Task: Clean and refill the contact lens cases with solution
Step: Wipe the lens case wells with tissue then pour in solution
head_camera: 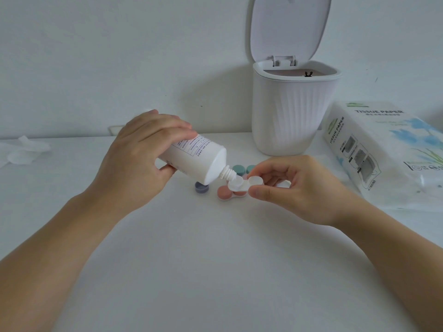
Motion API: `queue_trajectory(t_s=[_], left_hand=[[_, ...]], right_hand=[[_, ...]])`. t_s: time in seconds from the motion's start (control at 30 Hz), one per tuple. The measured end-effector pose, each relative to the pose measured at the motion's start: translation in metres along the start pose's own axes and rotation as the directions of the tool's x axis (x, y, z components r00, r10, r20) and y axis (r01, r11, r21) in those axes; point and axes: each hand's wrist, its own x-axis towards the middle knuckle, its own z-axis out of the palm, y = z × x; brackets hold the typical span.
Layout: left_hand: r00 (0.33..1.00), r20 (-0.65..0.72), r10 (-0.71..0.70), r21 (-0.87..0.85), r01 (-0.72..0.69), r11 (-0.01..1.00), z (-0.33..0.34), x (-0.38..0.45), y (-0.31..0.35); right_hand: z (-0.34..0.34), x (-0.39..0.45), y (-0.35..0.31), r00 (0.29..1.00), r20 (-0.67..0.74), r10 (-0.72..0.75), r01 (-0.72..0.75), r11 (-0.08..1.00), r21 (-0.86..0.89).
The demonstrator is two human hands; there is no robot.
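Note:
My left hand (139, 154) grips a white solution bottle (199, 159), tilted down to the right with its uncapped nozzle over the left well of a white lens case (244, 184). My right hand (294, 188) pinches that case by its right end and holds it just above the table. Under it lies a lens case with pink caps (224, 194). A purple cap (201, 188) sits below the bottle. Teal caps (239, 169) show behind the nozzle, partly hidden.
A white ribbed bin (294, 116) with its lid open stands behind the cases. A tissue paper pack (388, 156) lies at the right. Crumpled tissue (21, 149) rests at the far left, on the white table (215, 259).

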Motion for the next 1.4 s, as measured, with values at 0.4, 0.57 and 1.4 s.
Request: queue_trajectory(t_s=[0.4, 0.57, 1.4], left_hand=[[1.000, 0.014, -0.001, 0.016, 0.000, 1.000, -0.0008, 0.0003, 0.0002], [1.000, 0.009, 0.006, 0.025, -0.006, 1.000, -0.0013, 0.0007, 0.0004], [1.000, 0.002, -0.021, 0.026, 0.021, 0.999, -0.0026, 0.0020, 0.0071]], right_hand=[[-0.0006, -0.0007, 0.0012, 1.000, -0.002, 0.019, -0.019, 1.000, 0.010], [-0.0006, -0.0013, 0.0012, 1.000, 0.001, 0.025, -0.025, 1.000, 0.001], [0.0009, -0.0008, -0.0046, 0.999, 0.000, 0.038, -0.038, 0.999, 0.010]])
